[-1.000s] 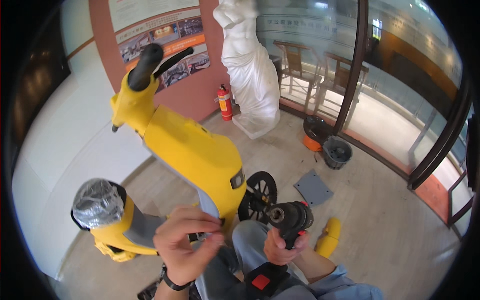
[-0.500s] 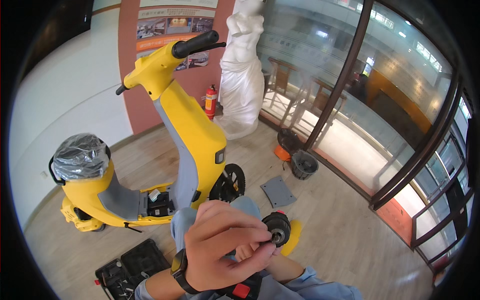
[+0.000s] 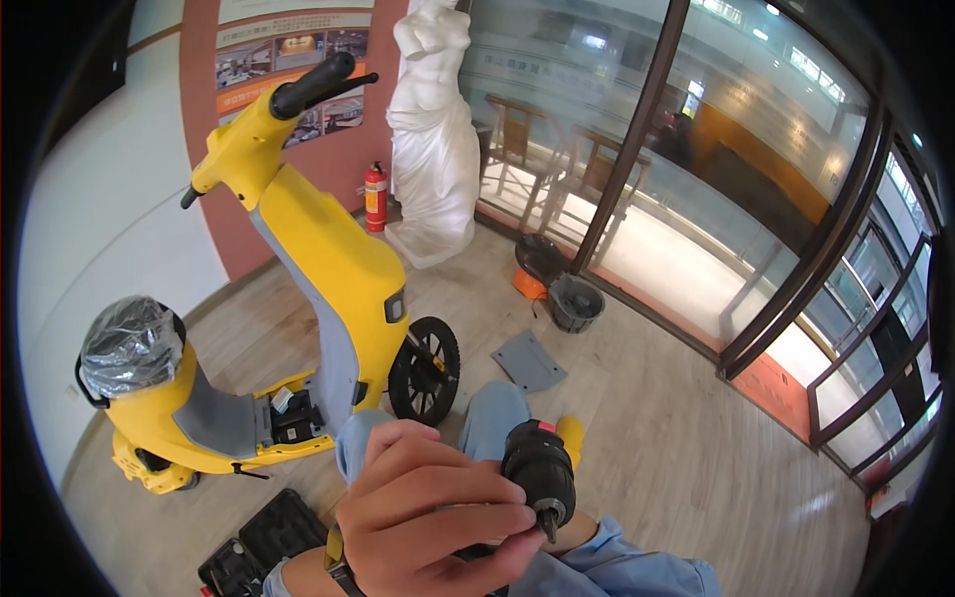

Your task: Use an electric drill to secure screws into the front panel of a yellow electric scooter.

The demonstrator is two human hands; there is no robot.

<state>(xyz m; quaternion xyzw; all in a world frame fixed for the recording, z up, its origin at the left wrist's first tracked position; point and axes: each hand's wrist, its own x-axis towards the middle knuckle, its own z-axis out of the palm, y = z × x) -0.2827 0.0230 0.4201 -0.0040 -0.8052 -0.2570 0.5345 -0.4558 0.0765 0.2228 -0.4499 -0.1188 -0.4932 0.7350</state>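
A black cordless drill (image 3: 538,466) with a red patch is held over my lap, its chuck tipped toward me. A short dark bit (image 3: 549,524) sticks out of the chuck. My left hand (image 3: 428,502), with a watch (image 3: 339,562) at the wrist, has its fingers curled and the fingertips against the side of the chuck. Behind it, my right forearm (image 3: 581,531) reaches up to the drill; the left hand and drill cover the right fingers and the handle. Beyond my knees stands a yellow and grey scooter (image 3: 338,239) with its footboard compartment (image 3: 294,423) uncovered.
An open black tool case (image 3: 282,532) lies on the floor at lower left. Ahead are a grey panel (image 3: 529,361), a dark bucket (image 3: 576,303) and an orange item (image 3: 529,285). A white statue (image 3: 430,139) and a fire extinguisher (image 3: 375,199) stand by the wall.
The drill has tilted so its body shows more and the bit now points down toward me. My left fingers have shifted from the chuck's front to its side. The view has turned right.
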